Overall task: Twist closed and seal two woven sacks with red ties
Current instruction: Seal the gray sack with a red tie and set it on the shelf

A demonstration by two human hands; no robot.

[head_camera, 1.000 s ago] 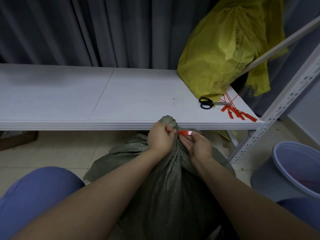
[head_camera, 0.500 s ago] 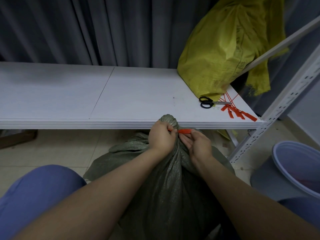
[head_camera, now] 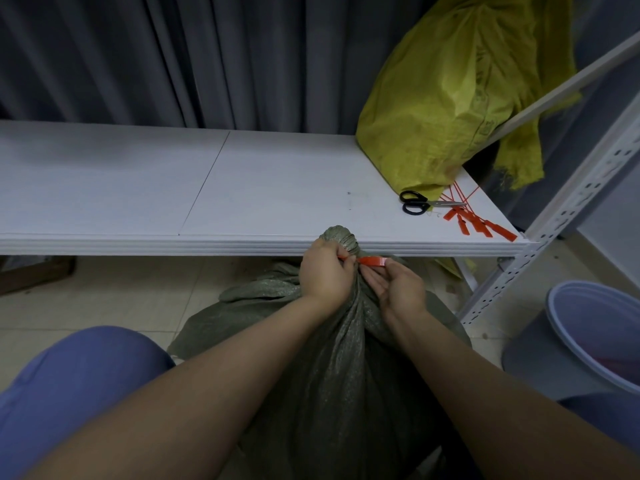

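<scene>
A grey-green woven sack (head_camera: 332, 368) stands on the floor between my knees, its neck twisted into a knob (head_camera: 341, 237) at the shelf's front edge. A red tie (head_camera: 370, 260) crosses the neck just under the knob. My left hand (head_camera: 325, 271) grips the twisted neck and pinches the tie's left end. My right hand (head_camera: 398, 289) pinches the tie's flat tag end on the right. A yellow woven sack (head_camera: 446, 95) leans on the shelf at the back right, its mouth out of view.
A white shelf board (head_camera: 207, 188) spans the view. Black-handled scissors (head_camera: 420, 203) and several spare red ties (head_camera: 478, 221) lie at its right end. A perforated white upright (head_camera: 568, 216) stands right. A blue bucket (head_camera: 588, 337) sits on the floor, right. Grey curtain hangs behind.
Both hands stay at the sack's neck. The red tie's tag has shifted slightly between my fingers; my right hand has opened a little below it.
</scene>
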